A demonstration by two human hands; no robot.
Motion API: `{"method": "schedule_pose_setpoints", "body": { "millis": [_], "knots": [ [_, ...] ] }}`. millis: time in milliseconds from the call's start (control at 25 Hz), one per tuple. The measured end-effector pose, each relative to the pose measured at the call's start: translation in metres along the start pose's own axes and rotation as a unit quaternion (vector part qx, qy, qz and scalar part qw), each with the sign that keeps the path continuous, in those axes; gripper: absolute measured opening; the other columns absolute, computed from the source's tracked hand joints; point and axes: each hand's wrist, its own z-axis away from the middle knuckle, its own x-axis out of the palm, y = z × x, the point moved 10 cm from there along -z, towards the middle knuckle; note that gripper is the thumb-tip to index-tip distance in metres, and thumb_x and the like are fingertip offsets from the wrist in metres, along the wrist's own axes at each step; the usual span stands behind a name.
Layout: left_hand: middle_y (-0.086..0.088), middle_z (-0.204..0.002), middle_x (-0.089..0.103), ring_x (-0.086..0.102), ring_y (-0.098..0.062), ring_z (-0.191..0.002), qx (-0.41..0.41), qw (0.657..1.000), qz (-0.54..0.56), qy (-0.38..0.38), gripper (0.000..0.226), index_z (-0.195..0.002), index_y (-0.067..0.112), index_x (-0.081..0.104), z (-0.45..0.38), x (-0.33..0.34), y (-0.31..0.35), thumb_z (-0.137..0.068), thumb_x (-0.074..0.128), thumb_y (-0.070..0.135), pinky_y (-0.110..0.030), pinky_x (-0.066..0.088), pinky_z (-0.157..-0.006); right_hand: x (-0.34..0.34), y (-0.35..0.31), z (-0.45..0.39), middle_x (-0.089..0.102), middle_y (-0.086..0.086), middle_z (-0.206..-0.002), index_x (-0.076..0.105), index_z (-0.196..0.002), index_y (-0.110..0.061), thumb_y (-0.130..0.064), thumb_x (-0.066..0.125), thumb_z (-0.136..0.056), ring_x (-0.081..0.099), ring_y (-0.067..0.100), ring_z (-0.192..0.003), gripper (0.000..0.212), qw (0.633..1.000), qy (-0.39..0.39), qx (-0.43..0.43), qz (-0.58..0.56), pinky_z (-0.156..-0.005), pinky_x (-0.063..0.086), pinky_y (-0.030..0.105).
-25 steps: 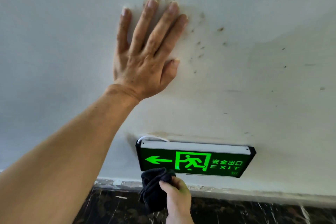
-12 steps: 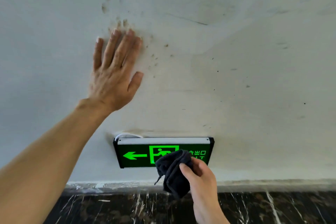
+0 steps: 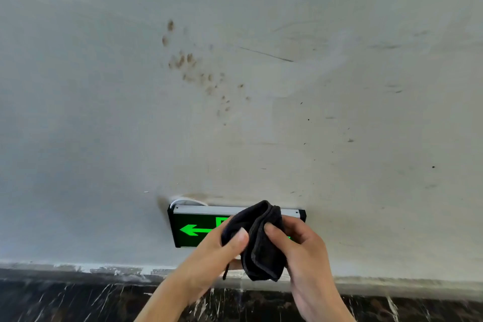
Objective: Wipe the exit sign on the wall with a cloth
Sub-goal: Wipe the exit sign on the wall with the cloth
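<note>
Left hand (image 3: 209, 251) has left the wall to join right hand (image 3: 300, 246), both sets of fingers gripping the cloth (image 3: 258, 240) before the sign (image 3: 193, 227) low on the wall; likely refolding, wiping paused.

Exit sign (image 3: 192, 227): right half hidden behind cloth (image 3: 261, 240) and both hands, only arrow and a sliver of pictogram show, lettering not readable. Left hand (image 3: 209, 256) and right hand (image 3: 305, 256): forearms cut off at bottom edge. Cloth's underside fingers hidden.
</note>
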Motion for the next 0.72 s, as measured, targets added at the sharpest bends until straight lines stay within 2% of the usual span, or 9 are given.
{"method": "schedule_pose_setpoints", "body": {
  "millis": [80,160,280,360,440,480,560,640,720],
  "knots": [
    [-0.003,-0.125,0.072,0.066,-0.023,-0.118,0.001,0.999,0.030,0.012,0.058,-0.127,0.031,0.064,0.000,-0.001,-0.010,-0.074,0.083,0.044,-0.032,0.057,-0.091,0.000,0.001,0.001,0.077,0.005,-0.077,0.079,-0.077,-0.022,-0.010,0.078,-0.075,0.073,0.017,-0.074,0.012,1.000,0.011,0.003,0.016,-0.067,0.056,0.028],
    [-0.008,-0.118,0.075,0.068,-0.025,-0.114,0.005,0.999,0.035,0.026,0.061,-0.119,0.025,0.071,0.000,-0.006,-0.016,-0.064,0.092,0.042,-0.028,0.057,-0.089,-0.001,0.002,0.001,0.077,0.002,-0.074,0.078,-0.075,-0.025,-0.015,0.079,-0.073,0.073,0.015,-0.071,0.010,0.998,0.023,-0.001,0.054,-0.063,0.055,0.025],
    [-0.012,-0.112,0.077,0.071,-0.026,-0.108,0.012,0.996,0.059,0.068,0.065,-0.109,0.023,0.076,0.005,-0.021,-0.023,-0.052,0.098,0.046,-0.026,0.058,-0.083,0.010,-0.007,-0.001,0.075,-0.012,-0.080,0.073,-0.079,-0.037,-0.031,0.074,-0.077,0.069,0.004,-0.076,0.006,0.983,-0.004,-0.042,0.177,-0.074,0.055,0.030],
    [-0.015,-0.105,0.078,0.075,-0.028,-0.096,0.006,0.986,0.109,0.124,0.062,-0.104,0.015,0.076,0.012,-0.038,-0.033,-0.051,0.100,0.037,-0.026,0.060,-0.069,0.021,-0.028,-0.003,0.072,-0.021,-0.089,0.068,-0.085,-0.044,-0.047,0.062,-0.082,0.063,-0.005,-0.085,0.008,0.950,-0.009,-0.121,0.286,-0.079,0.053,0.029],
    [-0.017,-0.102,0.078,0.076,-0.029,-0.089,0.001,0.967,0.173,0.186,0.048,-0.105,0.014,0.073,0.022,-0.058,-0.047,-0.061,0.090,0.016,-0.029,0.061,-0.061,0.034,-0.062,-0.002,0.063,-0.027,-0.106,0.059,-0.101,-0.046,-0.055,0.046,-0.088,0.057,-0.005,-0.100,0.021,0.896,0.029,-0.246,0.369,-0.088,0.050,0.028],
    [-0.016,-0.102,0.078,0.076,-0.029,-0.089,0.000,0.957,0.197,0.211,0.045,-0.107,0.016,0.071,0.028,-0.068,-0.053,-0.064,0.082,0.009,-0.032,0.062,-0.060,0.042,-0.081,0.001,0.059,-0.025,-0.115,0.059,-0.112,-0.039,-0.052,0.043,-0.091,0.054,0.000,-0.110,0.030,0.861,0.055,-0.320,0.392,-0.092,0.046,0.028],
    [-0.013,-0.103,0.078,0.076,-0.030,-0.089,0.002,0.940,0.221,0.258,0.046,-0.111,0.020,0.069,0.039,-0.090,-0.064,-0.067,0.074,0.007,-0.038,0.062,-0.058,0.062,-0.105,0.001,0.059,-0.004,-0.130,0.058,-0.127,-0.019,-0.042,0.044,-0.093,0.047,0.016,-0.128,0.042,0.779,0.075,-0.446,0.434,-0.104,0.040,0.033],
    [-0.011,-0.102,0.079,0.076,-0.030,-0.088,0.011,0.924,0.234,0.304,0.045,-0.111,0.023,0.069,0.051,-0.112,-0.074,-0.068,0.074,0.011,-0.040,0.062,-0.056,0.084,-0.112,-0.007,0.050,0.010,-0.145,0.051,-0.137,-0.010,-0.037,0.045,-0.094,0.034,0.028,-0.141,0.051,0.698,0.075,-0.512,0.496,-0.114,0.030,0.041],
    [-0.009,-0.103,0.079,0.076,-0.030,-0.090,0.015,0.907,0.249,0.340,0.045,-0.113,0.024,0.068,0.061,-0.131,-0.085,-0.069,0.074,0.013,-0.040,0.063,-0.057,0.099,-0.111,-0.021,0.033,0.011,-0.156,0.036,-0.147,-0.012,-0.039,0.042,-0.095,0.020,0.029,-0.147,0.058,0.642,0.077,-0.539,0.539,-0.119,0.019,0.045]
  ]
}}
